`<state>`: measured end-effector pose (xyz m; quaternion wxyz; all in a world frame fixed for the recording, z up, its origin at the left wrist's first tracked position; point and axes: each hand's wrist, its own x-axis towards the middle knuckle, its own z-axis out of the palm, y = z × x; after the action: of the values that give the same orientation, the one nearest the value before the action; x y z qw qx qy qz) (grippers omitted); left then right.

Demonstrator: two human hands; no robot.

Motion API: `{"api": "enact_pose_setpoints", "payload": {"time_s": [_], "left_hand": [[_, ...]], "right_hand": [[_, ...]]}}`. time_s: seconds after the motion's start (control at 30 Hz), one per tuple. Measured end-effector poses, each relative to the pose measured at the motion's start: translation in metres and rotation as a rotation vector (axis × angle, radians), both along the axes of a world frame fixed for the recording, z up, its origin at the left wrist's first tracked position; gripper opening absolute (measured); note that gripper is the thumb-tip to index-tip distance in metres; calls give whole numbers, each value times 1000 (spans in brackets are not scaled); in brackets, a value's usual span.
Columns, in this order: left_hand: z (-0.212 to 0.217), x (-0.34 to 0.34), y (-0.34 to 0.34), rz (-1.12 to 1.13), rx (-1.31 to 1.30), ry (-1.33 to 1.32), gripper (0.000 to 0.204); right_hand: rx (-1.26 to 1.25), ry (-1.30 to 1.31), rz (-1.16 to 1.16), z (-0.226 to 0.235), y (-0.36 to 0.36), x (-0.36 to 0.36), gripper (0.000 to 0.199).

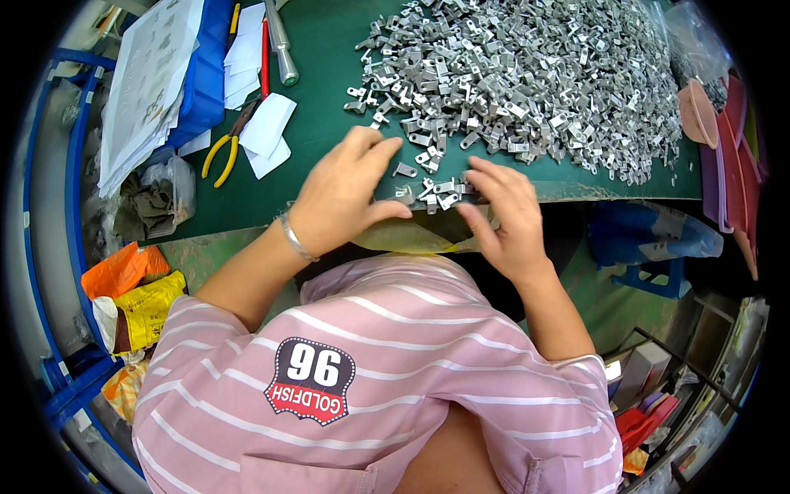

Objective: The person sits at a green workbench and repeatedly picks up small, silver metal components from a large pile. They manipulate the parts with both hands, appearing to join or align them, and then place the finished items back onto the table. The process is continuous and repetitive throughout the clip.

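A big heap of small grey metal parts (527, 74) covers the far right of the green table (321, 123). A few loose parts (436, 191) lie at the table's near edge between my hands. My left hand (346, 193) rests there, a metal bangle on its wrist, thumb and fingers apart around the loose parts. My right hand (506, 214) sits at the edge just right of them, its fingertips touching the small parts. A yellowish plastic bag (411, 239) hangs under the edge below both hands. Whether either hand pinches a part is hidden by the fingers.
Yellow-handled pliers (224, 148), white paper slips (267, 132) and a metal rod (281, 45) lie at the left. A blue bin with papers (177, 74) stands far left. Pink trays (732, 156) stand at the right edge. A blue stool (650, 247) is below the table.
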<state>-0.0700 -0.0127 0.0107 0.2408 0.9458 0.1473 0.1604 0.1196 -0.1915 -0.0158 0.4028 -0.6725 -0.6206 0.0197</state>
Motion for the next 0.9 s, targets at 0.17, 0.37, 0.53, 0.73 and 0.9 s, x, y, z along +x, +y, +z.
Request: {"api": "enact_pose_setpoints", "payload": {"time_s": [0.17, 0.37, 0.53, 0.73, 0.9], "left_hand": [[-2, 8, -16, -131, -151, 1, 63], [-12, -1, -28, -207, -70, -129, 51], [-12, 1, -20, -300, -96, -253, 26], [-15, 39, 4, 148, 28, -334, 26], [-23, 37, -4, 74, 22, -249, 29]], "right_hand": [[92, -57, 224, -10, 9, -5, 28], [164, -100, 299, -17, -6, -11, 28], [174, -55, 238, -9, 2, -5, 29], [150, -44, 80, 5, 67, -13, 34], [54, -103, 149, 5, 52, -2, 38]]}}
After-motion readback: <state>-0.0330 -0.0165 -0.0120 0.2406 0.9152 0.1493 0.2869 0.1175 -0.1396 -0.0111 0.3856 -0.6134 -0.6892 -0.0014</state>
